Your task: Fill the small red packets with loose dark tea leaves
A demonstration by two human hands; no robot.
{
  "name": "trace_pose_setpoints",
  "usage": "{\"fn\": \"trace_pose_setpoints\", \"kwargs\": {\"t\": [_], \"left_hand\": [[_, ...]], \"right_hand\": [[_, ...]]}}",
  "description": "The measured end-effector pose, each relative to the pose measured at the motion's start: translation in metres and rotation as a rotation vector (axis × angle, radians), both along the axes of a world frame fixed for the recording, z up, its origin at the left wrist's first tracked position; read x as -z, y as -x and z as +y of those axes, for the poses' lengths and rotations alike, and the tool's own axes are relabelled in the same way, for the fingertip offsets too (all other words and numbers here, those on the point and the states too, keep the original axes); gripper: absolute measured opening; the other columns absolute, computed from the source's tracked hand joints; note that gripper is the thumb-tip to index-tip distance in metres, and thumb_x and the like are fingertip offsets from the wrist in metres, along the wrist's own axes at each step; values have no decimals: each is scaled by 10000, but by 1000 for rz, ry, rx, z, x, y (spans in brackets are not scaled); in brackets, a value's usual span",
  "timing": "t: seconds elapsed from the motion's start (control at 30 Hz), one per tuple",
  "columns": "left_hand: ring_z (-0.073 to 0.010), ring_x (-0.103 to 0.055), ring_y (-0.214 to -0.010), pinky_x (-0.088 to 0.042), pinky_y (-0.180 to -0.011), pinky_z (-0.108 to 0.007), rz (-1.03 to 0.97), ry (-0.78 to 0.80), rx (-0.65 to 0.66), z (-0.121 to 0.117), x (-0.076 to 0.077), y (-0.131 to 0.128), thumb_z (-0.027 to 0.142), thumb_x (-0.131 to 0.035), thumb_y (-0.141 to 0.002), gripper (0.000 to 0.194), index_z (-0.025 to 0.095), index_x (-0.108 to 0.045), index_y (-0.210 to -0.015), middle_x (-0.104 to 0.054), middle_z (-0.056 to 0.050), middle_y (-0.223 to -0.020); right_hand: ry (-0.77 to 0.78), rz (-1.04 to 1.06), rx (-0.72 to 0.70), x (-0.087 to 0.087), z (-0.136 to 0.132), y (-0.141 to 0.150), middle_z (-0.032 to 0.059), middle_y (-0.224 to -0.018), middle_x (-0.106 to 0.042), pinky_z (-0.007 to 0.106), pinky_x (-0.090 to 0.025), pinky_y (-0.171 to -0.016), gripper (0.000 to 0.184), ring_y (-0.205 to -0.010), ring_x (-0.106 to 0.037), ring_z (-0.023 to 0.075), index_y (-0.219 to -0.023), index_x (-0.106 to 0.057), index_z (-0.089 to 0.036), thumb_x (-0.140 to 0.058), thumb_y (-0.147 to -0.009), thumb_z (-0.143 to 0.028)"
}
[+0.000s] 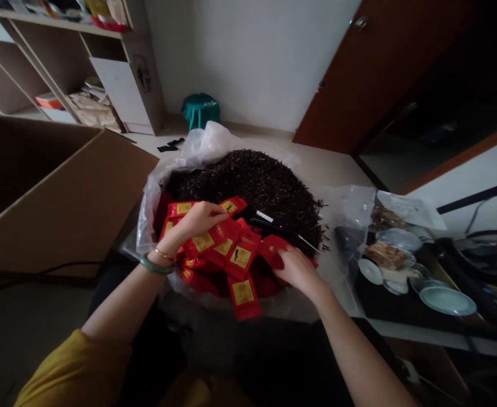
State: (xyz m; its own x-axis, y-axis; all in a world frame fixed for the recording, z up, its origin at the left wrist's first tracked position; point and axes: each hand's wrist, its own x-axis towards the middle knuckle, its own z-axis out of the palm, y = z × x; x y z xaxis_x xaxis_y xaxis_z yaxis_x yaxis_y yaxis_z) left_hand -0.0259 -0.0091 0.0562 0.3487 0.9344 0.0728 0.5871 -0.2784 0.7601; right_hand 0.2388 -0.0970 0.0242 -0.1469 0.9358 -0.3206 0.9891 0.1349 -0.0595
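A mound of dark, dried loose leaves that look like tea [256, 175] fills a container lined with a clear plastic bag [148, 209]. Several small red packets with yellow labels [240, 255] lie piled at its near side. My left hand [201, 219], with a bangle and bracelet at the wrist, is over the pile, its fingers closed on the upper edge of a red packet. On the pile's right, my right hand [297, 270] pinches another red packet [271, 249] between thumb and fingers. A dark, slim device with a small red light [273, 227] rests against the leaves.
A large open cardboard box [74, 209] stands at the left. To the right, a tea tray [379, 299] carries a lidded glass bowl [447, 299] and small cups. A teal bin [201, 110] is by the wall, near a wooden door [379, 73] and a shelf unit [121, 85].
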Motion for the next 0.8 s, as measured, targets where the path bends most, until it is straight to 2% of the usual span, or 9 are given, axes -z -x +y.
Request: {"fn": "trace_pose_setpoints", "kwargs": {"t": [0.1, 0.17, 0.27, 0.4, 0.53, 0.6, 0.7, 0.77, 0.8], "left_hand": [[-184, -653, -781, -463, -711, -251, -5, -49, -45, -3, 7, -1, 297, -587, -802, 280, 172, -715, -1018, -740, -46, -888], [-182, -655, -738, -475, -708, -266, 12, -59, -82, -2, 14, -1, 257, -580, -810, 355, 161, -650, -1145, -732, -38, -830], [-214, -663, -865, -483, -813, -322, 65, -163, -79, -2, 19, 0, 188, -571, -816, 378, 172, -610, -1192, -735, -55, -914], [-256, -607, -1008, -465, -908, -409, 121, -411, -9, -4, 16, 2, 201, -536, -865, 305, 173, -632, -1153, -696, -103, -1074], [-251, -604, -974, -473, -899, -426, 152, -468, 106, -13, 6, 0, 266, -494, -910, 277, 167, -648, -1118, -695, -116, -1043], [-272, -581, -1072, -438, -965, -452, 183, -505, 198, -28, 4, -8, 351, -551, -883, 344, 179, -629, -1170, -669, -129, -1140], [-358, -417, -1311, -321, -1076, -544, 308, -499, 619, -62, 12, -29, 593, -719, -665, 794, 264, -497, -1352, -490, -132, -1424], [-398, -319, -1378, -235, -1099, -613, 441, -503, 770, -83, 23, -43, 626, -749, -601, 838, 306, -512, -1339, -458, -125, -1456], [-401, -258, -1409, -196, -1114, -620, 507, -505, 785, -89, 29, -49, 622, -742, -616, 817, 291, -525, -1330, -439, -123, -1473]], "right_hand": [[-9, 9, 12, 2, 1, -3, 176, -1081, -657, 346, -427, -939, 331, -1056, -613, 288, -1080, -674, -94, -620, -766, -183], [-29, 18, 33, 4, 2, -2, 168, -1044, -678, 335, -446, -898, 263, -1009, -636, 282, -1000, -706, -105, -606, -769, -181], [-64, 49, 100, 2, 6, -4, 114, -1000, -716, 299, -466, -810, 227, -945, -668, 241, -949, -728, -171, -550, -808, -168], [-203, 21, 186, -18, 14, -17, 77, -1024, -732, 301, -468, -736, 293, -899, -688, 234, -1023, -710, -219, -455, -886, -176], [-450, 82, 158, -45, 25, -27, 80, -1037, -730, 313, -464, -694, 303, -854, -690, 241, -1027, -688, -221, -400, -934, -240], [-522, 144, 131, -52, 30, -26, 80, -989, -739, 313, -468, -693, 286, -836, -693, 241, -1002, -687, -223, -413, -928, -258], [-578, 279, 117, -49, 32, -24, 90, -947, -748, 316, -483, -718, 275, -835, -698, 247, -987, -688, -203, -433, -914, -278], [-595, 340, 125, -42, 31, -27, 98, -945, -750, 314, -490, -724, 285, -826, -701, 247, -986, -689, -188, -436, -908, -291], [-595, 356, 129, -38, 30, -29, 97, -944, -751, 308, -490, -719, 286, -816, -701, 242, -987, -690, -186, -439, -905, -297]]}}
